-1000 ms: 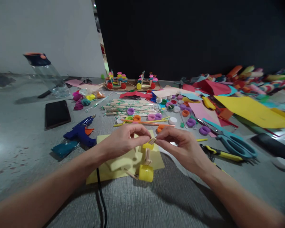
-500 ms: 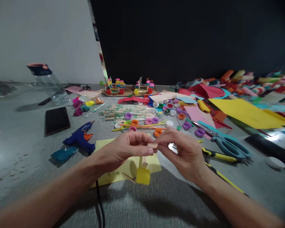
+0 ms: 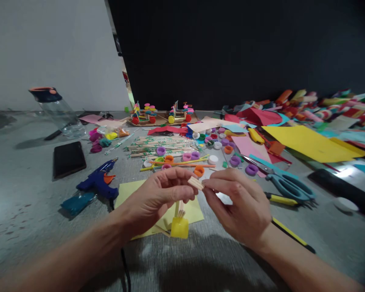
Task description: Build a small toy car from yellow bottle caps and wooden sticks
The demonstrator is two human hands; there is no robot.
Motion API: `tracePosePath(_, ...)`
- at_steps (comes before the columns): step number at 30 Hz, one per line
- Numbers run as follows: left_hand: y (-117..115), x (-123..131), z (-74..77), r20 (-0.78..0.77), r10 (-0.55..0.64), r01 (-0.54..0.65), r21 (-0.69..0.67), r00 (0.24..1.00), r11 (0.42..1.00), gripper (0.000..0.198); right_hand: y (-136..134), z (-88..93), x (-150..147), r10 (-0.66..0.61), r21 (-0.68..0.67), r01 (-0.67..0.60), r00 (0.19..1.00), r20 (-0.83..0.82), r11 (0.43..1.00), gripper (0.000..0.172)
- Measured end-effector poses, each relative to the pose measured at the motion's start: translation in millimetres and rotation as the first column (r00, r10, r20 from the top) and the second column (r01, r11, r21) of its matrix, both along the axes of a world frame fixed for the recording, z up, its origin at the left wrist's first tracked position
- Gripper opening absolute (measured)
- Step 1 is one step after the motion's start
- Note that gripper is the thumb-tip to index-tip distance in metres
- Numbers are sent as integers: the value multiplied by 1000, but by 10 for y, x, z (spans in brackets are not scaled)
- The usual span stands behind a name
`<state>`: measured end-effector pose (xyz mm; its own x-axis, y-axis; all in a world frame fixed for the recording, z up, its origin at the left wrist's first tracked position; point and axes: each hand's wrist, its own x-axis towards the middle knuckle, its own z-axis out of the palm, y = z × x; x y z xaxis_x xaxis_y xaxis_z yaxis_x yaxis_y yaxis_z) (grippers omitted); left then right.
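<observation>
Both hands meet above a yellow sheet on the grey table. My left hand is closed around a small stick model with a yellow bottle cap hanging at its lower end. My right hand pinches a short wooden stick piece against the model's top, fingertips touching those of the left hand. The upper part of the model is hidden by my fingers.
A blue glue gun lies left of the sheet, its black cord running toward me. A black phone and a clear bottle sit further left. Wooden sticks, coloured caps, blue scissors, a yellow-handled tool and coloured paper lie beyond.
The hands have stayed together around the stick piece, whose tilt changed. The yellow foam shape seen earlier on the sheet no longer shows. The view shifted left.
</observation>
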<state>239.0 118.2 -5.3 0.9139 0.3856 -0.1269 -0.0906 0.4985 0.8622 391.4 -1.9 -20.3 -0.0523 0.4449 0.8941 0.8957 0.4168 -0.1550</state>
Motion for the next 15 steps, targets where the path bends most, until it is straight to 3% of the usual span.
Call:
tracePosePath(5,-28,-9,0,-5,64,-64,-44,998,997,22,-2,40,-32,-6,-39,10,996,89,999,19)
tracePosePath(8,10,-36,30,-9,-6,6,-1,1000,1000,20,6,83,-26,86,-84,-83,995,43,993,19)
tracePosePath(12,62,-66,74,-46,-119,123,87,992,989,13,-5,123,4,144,-169,-155,987,-76,973,33)
tracePosePath(15,65,-72,74,-65,-213,219,95,975,971,10,-13,118,24,171,-233,-187,981,-88,954,29)
